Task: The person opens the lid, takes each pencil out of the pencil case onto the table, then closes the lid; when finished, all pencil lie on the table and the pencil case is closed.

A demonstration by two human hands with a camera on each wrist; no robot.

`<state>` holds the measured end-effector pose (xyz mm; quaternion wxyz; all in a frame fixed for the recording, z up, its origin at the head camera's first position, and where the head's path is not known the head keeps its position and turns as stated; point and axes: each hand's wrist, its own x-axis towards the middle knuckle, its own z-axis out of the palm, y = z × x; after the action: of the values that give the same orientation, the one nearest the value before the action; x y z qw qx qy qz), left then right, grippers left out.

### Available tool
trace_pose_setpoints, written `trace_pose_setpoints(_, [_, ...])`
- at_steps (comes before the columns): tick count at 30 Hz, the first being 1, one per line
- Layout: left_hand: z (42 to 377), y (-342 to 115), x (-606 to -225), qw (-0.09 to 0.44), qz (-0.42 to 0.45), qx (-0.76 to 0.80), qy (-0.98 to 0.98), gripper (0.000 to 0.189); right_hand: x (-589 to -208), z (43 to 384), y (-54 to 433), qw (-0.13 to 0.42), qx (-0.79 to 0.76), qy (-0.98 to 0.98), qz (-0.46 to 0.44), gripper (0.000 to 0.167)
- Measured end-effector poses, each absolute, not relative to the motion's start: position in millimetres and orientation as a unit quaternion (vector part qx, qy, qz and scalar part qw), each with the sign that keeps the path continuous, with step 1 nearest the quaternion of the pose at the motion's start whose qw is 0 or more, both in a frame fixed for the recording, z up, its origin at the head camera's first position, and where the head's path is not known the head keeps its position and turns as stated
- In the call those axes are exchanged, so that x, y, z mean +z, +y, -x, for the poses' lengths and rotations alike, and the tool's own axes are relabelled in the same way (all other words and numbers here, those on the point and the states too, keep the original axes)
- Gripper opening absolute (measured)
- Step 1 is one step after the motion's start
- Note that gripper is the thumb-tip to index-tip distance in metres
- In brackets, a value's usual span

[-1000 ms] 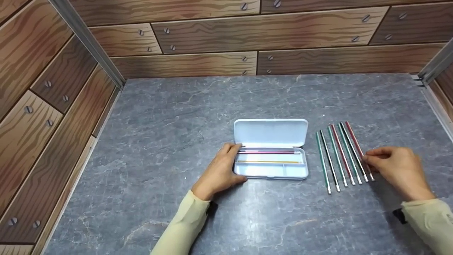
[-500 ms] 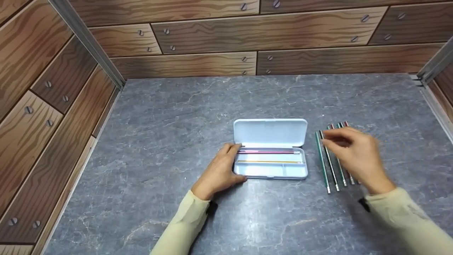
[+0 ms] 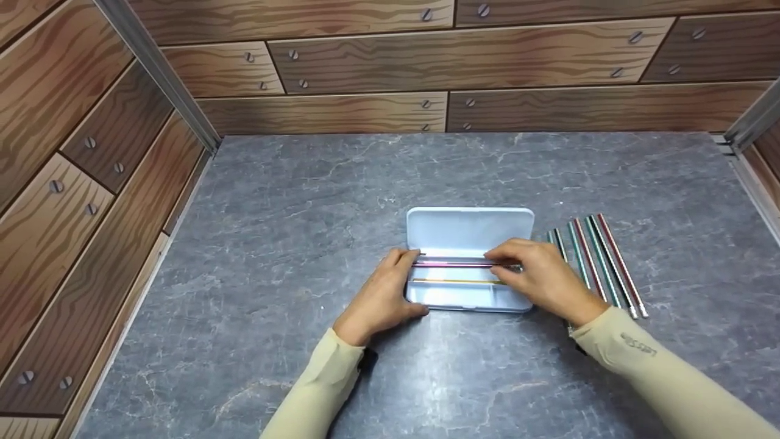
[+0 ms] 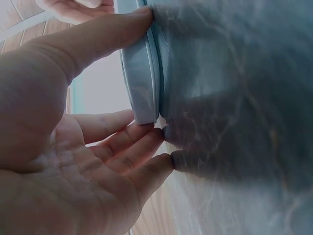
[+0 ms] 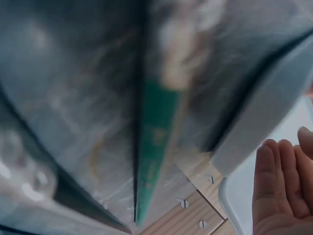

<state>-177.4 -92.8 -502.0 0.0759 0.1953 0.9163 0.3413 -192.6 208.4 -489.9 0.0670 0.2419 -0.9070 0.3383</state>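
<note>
A pale blue hinged pencil case (image 3: 451, 299) lies with its lid (image 3: 469, 228) raised. My left hand (image 3: 378, 292) holds its left end, thumb at the near edge, fingers at the end and the far corner, as the left wrist view also shows. Inside lie a pink-purple pencil (image 3: 451, 265) and a yellow pencil (image 3: 451, 280). My right hand (image 3: 542, 277) reaches over the case's right side. Its thumb and index fingertips stand apart around the pink-purple pencil, whose right end they hide. In the right wrist view the fingers (image 5: 266, 181) look fairly straight.
To the right of the case several striped pencils, among them a red pencil (image 3: 615, 250) and a green pencil (image 3: 579, 250), lie in a slanted row, partly covered by my right forearm (image 3: 658, 360). Wood-patterned walls (image 3: 365, 67) border the grey marbled table (image 3: 292, 201).
My right hand has moved left from the rightmost red pencil, across the row, to the pencil case. My left hand has stayed at the case's left end.
</note>
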Motion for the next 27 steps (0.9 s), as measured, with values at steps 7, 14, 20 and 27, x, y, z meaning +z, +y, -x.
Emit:
trace_pose_setpoints(7, [177.1, -92.3, -500.8, 0.077, -0.197, 0.339, 0.917, 0.101, -492.5, 194.1, 206.1, 0.070, 0.261, -0.914, -0.303, 0.019])
trace_pose_setpoints(14, [176.2, -92.7, -502.3, 0.072, -0.197, 0.343, 0.916, 0.101, -492.6, 194.2, 203.7, 0.072, 0.224, -0.917, -0.323, 0.015])
trace_pose_setpoints(20, [176.6, -92.4, -501.4, 0.069, -0.196, 0.338, 0.918, 0.102, -489.8, 195.3, 201.8, 0.073, 0.202, -0.920, -0.329, 0.012])
trace_pose_setpoints(27, [177.1, -93.0, -502.3, 0.076, -0.191, 0.342, 0.917, 0.103, -488.7, 196.4, 199.8, 0.069, 0.178, -0.926, -0.327, 0.012])
